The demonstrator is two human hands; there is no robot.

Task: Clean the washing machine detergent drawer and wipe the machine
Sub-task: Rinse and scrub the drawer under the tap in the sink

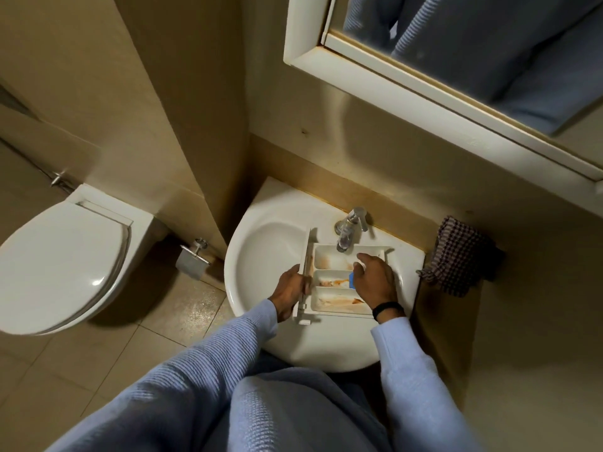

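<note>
Blue-sleeved, my arms reached the detergent drawer (339,303), lying just under the tap (349,227). My left hand (288,290) gripped its front panel (306,252); my right hand (373,282) curled by a blue piece (351,283), whether pinching it I couldn't tell. Light, stiff, probably slippery plastic: the panel seemed the surest hold.

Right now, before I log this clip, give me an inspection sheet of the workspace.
Surface: white sink; its basin holds the drawer.
Job's things: detergent drawer under the tap, three compartments streaked orange-brown; blue piece in the middle one.
Clutter: checked cloth right of the sink.
Hands: left hand grips the drawer's front panel; right hand over the drawer's right side, grasp unclear.
Cables: nothing seen.
Surroundings: toilet with lid down, mirror above.
</note>
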